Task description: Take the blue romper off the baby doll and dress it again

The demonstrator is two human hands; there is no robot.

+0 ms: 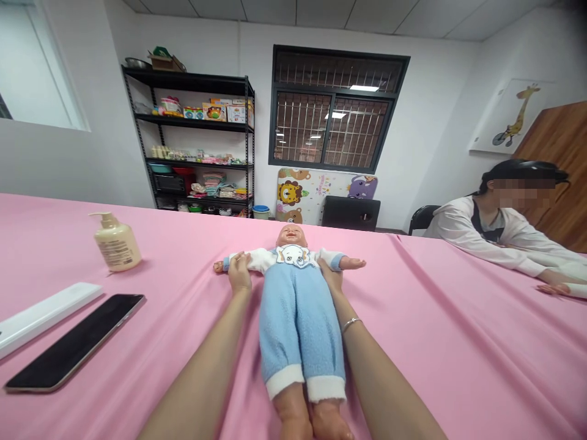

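Note:
A baby doll [298, 305] lies on its back on the pink-covered table, head away from me and bare feet toward me. Its outfit has blue fleece trousers and a white top with an elephant face [293, 256]. Both doll arms stretch out sideways. My left hand [240, 273] is closed around the white sleeve of the arm on the left, just above the blue cuff. On the other side, my right hand [333, 276] grips the right-hand sleeve from below; its fingers are partly hidden behind the sleeve. A bracelet [352, 324] circles my right wrist.
To the left stand a pump bottle [117, 243], a long white case [46, 316] and a black phone-like device [76, 342]. Another person [495, 220] sits at the right with arms on the table [435, 318]. A loaded black shelf [197, 137] stands behind.

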